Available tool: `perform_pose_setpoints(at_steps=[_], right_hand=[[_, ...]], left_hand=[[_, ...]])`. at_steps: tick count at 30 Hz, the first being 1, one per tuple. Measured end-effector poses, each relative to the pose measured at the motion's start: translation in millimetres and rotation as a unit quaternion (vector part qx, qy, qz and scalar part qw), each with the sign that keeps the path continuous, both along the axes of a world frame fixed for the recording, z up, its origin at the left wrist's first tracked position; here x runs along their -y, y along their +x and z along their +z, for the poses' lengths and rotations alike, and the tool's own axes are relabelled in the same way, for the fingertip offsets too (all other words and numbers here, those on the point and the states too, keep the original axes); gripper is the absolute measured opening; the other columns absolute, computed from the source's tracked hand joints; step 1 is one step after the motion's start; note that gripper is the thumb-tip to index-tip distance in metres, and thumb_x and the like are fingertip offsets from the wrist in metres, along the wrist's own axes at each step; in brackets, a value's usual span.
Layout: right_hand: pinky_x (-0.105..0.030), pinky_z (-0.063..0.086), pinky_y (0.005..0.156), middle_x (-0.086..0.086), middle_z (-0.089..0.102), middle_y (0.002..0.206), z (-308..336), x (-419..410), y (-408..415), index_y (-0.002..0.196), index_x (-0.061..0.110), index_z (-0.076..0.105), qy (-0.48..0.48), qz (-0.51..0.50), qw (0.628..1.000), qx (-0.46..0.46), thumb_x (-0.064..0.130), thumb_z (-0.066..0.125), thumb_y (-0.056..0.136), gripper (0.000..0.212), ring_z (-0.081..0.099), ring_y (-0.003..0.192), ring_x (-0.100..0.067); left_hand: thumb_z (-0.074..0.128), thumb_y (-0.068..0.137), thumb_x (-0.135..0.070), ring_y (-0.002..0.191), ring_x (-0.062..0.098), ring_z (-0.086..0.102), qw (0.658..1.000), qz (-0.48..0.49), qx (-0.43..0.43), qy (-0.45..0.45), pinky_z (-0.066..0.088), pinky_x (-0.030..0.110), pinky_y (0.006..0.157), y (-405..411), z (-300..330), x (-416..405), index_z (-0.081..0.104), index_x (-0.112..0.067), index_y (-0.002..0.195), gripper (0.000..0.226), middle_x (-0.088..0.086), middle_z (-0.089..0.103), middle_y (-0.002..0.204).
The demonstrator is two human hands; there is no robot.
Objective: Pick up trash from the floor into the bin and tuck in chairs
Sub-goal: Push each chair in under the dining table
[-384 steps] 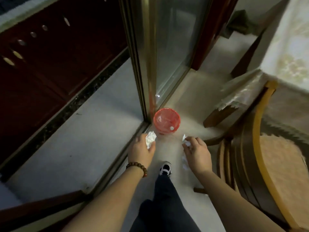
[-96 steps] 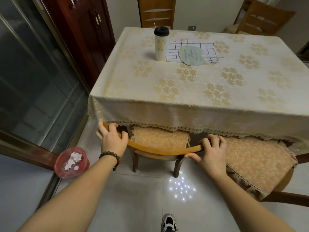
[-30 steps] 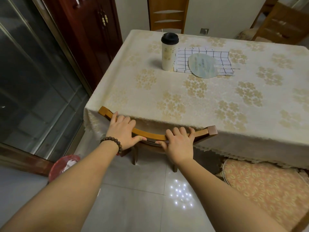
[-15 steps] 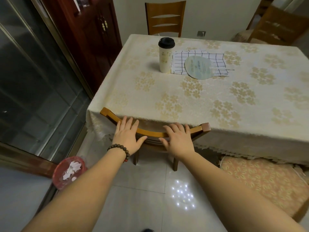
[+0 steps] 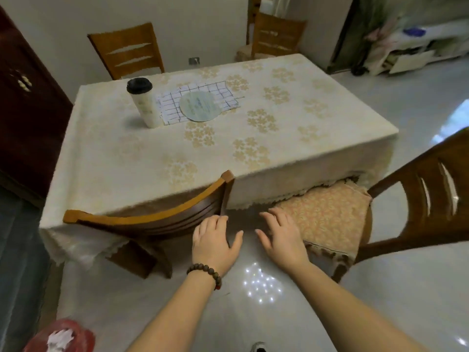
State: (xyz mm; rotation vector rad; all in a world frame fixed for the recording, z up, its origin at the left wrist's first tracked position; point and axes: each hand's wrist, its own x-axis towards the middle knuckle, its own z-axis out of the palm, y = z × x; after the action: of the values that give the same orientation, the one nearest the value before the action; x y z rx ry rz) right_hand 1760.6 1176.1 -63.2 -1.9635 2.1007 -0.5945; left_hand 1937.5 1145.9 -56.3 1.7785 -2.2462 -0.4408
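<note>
I count four chairs. Near-left chair [image 5: 142, 221] is pushed in, its backrest against the tablecloth edge. Near-right chair [image 5: 416, 199] stands angled out, its cushioned seat only partly under the cloth. Two more chairs at the far side: one [image 5: 127, 52] behind the table, one [image 5: 276, 36] further right by the wall.

One red bin [image 5: 58, 336] at bottom left on the floor, white crumpled paper [image 5: 59, 335] inside it.

Two hands, both empty with fingers spread. Left hand [image 5: 215, 240], with a bead bracelet [image 5: 205, 271] on its wrist, is just beside the tucked chair's right post; I can't tell if it touches. Right hand [image 5: 281, 235] hovers at the near edge of the right chair's cushion.

On the table [image 5: 177, 158]: one cup [image 5: 144, 102] with a black lid, one checked cloth [image 5: 198, 100], one round fan [image 5: 200, 106] lying on it.

Surface is a cream tablecloth with gold flower print and a lace hem. Floor is glossy pale tile with a light reflection. Dark red cabinet [image 5: 28, 97] on the left, plain light wall behind.
</note>
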Motion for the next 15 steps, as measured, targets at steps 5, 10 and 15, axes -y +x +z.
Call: perform_pose_setpoints(at_steps=[5, 10, 15], right_hand=[[-0.041, 0.033, 0.106, -0.004, 0.041, 0.140, -3.5, -62.6, -60.5, 0.132, 0.023, 0.045, 0.042, -0.122, 0.992, 0.005, 0.041, 0.051, 0.090, 0.046, 0.038, 0.126, -0.024], [-0.040, 0.026, 0.109, -0.005, 0.043, 0.140, 1.9, -136.4, -134.9, 0.132, 0.021, 0.047, 0.034, -0.247, 0.968, 0.026, 0.038, 0.053, 0.090, 0.046, 0.033, 0.131, -0.024], [-0.038, 0.030, 0.105, -0.006, 0.044, 0.136, 9.0, -199.7, -201.6, 0.129, 0.018, 0.049, 0.026, -0.336, 0.942, 0.013, 0.039, 0.051, 0.091, 0.044, 0.035, 0.128, -0.022]], left_hand=[[0.033, 0.091, -0.059, 0.133, 0.018, 0.032, 0.996, -0.081, 0.017, 0.027, 0.021, 0.038, 0.113, -71.2, -9.9, -25.4, 0.038, -0.021, 0.139, 0.061, -0.001, 0.043, 0.140], [0.035, 0.090, -0.059, 0.126, 0.017, 0.039, 0.986, -0.162, 0.015, 0.033, 0.025, 0.038, 0.110, -146.6, -6.8, -66.1, 0.046, -0.021, 0.130, 0.056, -0.003, 0.051, 0.131], [0.031, 0.090, -0.061, 0.124, 0.018, 0.040, 0.974, -0.221, 0.024, 0.044, 0.025, 0.040, 0.110, -221.1, -2.0, -100.3, 0.044, -0.021, 0.131, 0.059, -0.002, 0.051, 0.128]])
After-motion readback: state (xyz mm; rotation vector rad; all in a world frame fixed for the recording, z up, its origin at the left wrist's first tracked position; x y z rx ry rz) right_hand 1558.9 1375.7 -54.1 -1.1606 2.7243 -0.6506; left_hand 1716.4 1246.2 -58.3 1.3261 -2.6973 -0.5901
